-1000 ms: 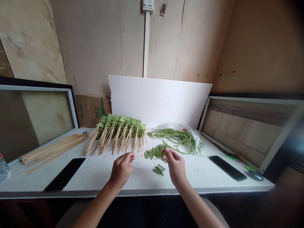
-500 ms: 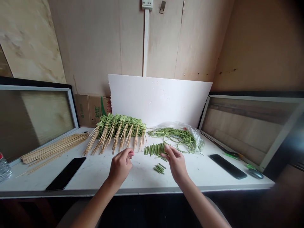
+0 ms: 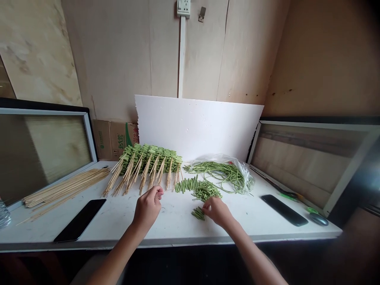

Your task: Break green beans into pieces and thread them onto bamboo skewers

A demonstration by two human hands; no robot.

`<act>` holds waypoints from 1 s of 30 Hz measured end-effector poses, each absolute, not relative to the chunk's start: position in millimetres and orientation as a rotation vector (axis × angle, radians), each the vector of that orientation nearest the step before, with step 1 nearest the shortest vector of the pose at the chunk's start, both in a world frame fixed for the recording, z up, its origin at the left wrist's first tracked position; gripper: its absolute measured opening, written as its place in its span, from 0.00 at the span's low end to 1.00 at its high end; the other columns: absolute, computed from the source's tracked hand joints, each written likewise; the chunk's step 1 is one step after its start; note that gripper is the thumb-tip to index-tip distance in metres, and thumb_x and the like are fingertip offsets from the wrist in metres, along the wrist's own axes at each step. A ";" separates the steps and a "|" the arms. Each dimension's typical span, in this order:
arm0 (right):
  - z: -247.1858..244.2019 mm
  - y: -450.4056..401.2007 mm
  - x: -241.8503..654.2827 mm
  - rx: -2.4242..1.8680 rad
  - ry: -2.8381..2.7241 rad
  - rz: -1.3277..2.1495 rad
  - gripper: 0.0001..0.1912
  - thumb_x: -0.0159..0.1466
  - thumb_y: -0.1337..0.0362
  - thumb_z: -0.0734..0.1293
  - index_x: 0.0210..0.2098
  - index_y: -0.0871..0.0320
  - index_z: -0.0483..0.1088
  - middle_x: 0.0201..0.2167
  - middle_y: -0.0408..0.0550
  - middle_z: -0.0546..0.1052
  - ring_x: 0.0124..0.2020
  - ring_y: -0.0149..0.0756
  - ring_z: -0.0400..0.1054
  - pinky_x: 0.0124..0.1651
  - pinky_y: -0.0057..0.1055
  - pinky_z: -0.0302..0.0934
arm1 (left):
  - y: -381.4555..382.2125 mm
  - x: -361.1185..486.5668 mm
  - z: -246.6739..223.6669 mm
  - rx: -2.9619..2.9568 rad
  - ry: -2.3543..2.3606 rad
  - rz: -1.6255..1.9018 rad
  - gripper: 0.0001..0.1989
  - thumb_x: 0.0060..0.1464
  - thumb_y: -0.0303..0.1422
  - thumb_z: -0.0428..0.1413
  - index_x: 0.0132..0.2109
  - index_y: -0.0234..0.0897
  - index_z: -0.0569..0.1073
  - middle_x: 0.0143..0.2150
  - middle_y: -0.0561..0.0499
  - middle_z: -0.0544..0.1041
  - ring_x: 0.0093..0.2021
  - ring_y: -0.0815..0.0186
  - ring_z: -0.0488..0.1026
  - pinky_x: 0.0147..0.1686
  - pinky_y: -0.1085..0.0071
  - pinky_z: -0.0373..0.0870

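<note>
My left hand (image 3: 149, 202) pinches the end of a thin skewer, which carries a row of short green bean pieces (image 3: 186, 184) above the table. My right hand (image 3: 216, 209) is lowered with its fingers together at a small group of cut bean pieces (image 3: 198, 213); whether a piece is between the fingertips is hidden. Just behind it lies a larger pile of cut pieces (image 3: 207, 190). Stacked skewers filled with bean pieces (image 3: 151, 156) stand at the back left, their bare sticks pointing toward me.
Bare skewers (image 3: 67, 187) and a black phone (image 3: 80, 220) lie at left. Long beans in a clear bag (image 3: 228, 172) are at the back right, with another dark phone (image 3: 284, 209) and a mouse (image 3: 318, 219) farther right. A white board (image 3: 196, 126) stands behind.
My right hand has left the beans on the skewer and moved down to the small group on the table. The loaded skewer has shifted slightly left, still in my left hand.
</note>
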State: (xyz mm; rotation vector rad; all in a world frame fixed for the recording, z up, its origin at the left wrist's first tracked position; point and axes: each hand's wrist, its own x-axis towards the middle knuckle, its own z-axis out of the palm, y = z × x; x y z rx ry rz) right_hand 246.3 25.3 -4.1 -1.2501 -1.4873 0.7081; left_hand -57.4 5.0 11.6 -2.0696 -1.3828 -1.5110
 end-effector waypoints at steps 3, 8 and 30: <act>3.1 24.5 245.7 -1.284 -1.624 0.655 0.08 0.44 0.61 0.79 0.16 0.52 0.77 0.19 0.48 0.79 0.27 0.42 0.71 0.27 0.31 0.58 | 3.8 -56.5 12.1 -2.082 -1.377 -1.511 0.14 0.57 0.19 0.46 0.40 0.40 0.72 0.31 0.52 0.82 0.35 0.62 0.84 0.31 0.74 0.74; 28.0 24.3 250.1 -1.146 -1.551 0.898 0.17 0.54 0.47 0.77 0.29 0.55 0.81 0.27 0.49 0.82 0.29 0.41 0.74 0.31 0.33 0.65 | 3.5 -55.4 12.0 -2.097 -1.375 -1.512 0.13 0.58 0.20 0.47 0.41 0.40 0.73 0.30 0.51 0.81 0.34 0.62 0.83 0.30 0.74 0.73; 43.2 13.7 232.2 -0.721 -0.941 1.327 0.15 0.52 0.54 0.81 0.33 0.56 0.82 0.34 0.49 0.84 0.38 0.38 0.78 0.48 0.34 0.72 | -2.9 -47.2 14.2 -2.128 -1.331 -1.529 0.12 0.59 0.20 0.47 0.39 0.40 0.73 0.29 0.52 0.81 0.31 0.64 0.82 0.30 0.76 0.74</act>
